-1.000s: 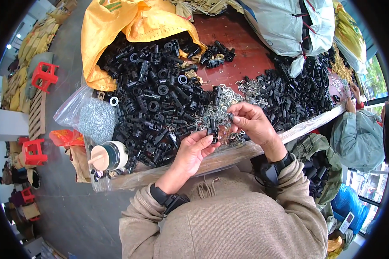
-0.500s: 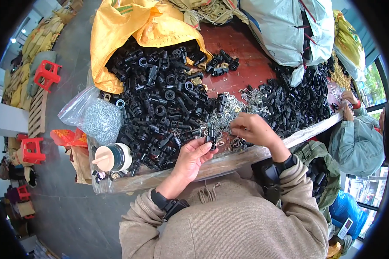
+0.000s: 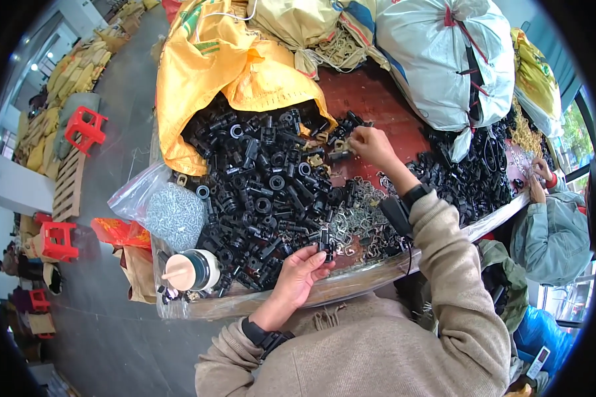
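Note:
Between the thumb and fingers of my left hand [image 3: 300, 272] is a small black plastic part [image 3: 325, 239], held upright near the table's front edge. My right hand [image 3: 372, 147] reaches far across, its fingertips pinched together at a small cluster of black and brass-coloured parts [image 3: 340, 151]. What those fingertips grip, if anything, is too small to make out. Left of it spreads a large heap of black plastic parts [image 3: 261, 188], spilling from an orange-yellow woven sack [image 3: 222, 66]. Bent silvery metal clips [image 3: 367, 215] lie in a loose pile between my hands.
A clear bag of small silvery pieces [image 3: 175, 215] and a lidded cup [image 3: 192, 270] stand at the left edge. More black parts [image 3: 453, 175] lie to the right below a big white sack [image 3: 444, 66]. A co-worker [image 3: 549, 225] works at the far right.
My right hand has moved forward from above the metal clips to the small cluster beyond. My left hand still holds the black part. The view has shifted slightly.

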{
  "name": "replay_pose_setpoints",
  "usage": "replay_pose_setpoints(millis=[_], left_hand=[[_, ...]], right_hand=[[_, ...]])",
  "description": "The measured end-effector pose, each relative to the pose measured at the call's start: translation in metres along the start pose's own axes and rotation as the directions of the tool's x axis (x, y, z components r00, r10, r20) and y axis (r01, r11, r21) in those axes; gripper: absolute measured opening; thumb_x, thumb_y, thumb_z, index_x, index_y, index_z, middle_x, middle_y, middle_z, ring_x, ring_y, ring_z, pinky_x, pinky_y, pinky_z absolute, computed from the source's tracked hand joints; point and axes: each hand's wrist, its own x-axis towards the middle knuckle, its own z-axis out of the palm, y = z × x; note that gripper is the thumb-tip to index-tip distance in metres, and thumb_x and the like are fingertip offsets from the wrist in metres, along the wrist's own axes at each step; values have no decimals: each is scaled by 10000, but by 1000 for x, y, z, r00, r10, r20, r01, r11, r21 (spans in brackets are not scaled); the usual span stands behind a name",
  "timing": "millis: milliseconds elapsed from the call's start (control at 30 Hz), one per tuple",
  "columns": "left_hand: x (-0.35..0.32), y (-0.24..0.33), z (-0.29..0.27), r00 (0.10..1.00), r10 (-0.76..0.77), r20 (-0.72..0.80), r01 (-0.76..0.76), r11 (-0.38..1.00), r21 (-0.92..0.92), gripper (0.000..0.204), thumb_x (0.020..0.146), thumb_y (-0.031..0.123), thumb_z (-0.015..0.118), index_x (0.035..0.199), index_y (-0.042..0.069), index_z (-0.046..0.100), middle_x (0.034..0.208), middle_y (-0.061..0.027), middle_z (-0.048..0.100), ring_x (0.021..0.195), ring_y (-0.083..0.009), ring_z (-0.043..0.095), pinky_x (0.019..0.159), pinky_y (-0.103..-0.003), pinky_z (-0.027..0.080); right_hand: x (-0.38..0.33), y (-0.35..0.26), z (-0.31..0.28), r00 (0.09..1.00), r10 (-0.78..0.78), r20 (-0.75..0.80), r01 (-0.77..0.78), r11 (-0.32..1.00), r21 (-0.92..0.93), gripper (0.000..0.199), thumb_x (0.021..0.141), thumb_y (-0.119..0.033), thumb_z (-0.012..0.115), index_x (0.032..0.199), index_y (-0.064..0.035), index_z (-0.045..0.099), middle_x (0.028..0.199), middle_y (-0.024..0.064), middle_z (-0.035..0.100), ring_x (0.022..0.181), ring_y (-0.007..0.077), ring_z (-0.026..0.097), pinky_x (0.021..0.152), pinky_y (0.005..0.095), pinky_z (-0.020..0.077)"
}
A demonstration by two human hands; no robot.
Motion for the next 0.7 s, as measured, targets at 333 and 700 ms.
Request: replay_pose_setpoints(millis=[333, 700], left_hand=[[4, -5, 13, 974, 161, 158, -154, 986, -56, 224, 779, 88, 552, 990, 15, 530, 950, -116, 576, 875, -167, 556, 756, -259, 456], [-4, -10, 7, 946, 301, 120, -303, 953, 0, 232, 775, 82, 558, 996, 14, 538, 948, -82, 575, 861, -134, 542, 751, -245, 434]], right_hand=[[-120, -74, -41, 604, -131, 786, -684, 422, 596, 194, 829, -250, 509, 750, -75, 527, 588, -58, 469, 501, 15, 392, 418, 182, 305], [-159, -99, -19, 912, 22, 410, -360, 523, 772, 174, 845, -185, 482, 746, -43, 502, 645, -10, 505, 521, 53, 425, 440, 192, 342]])
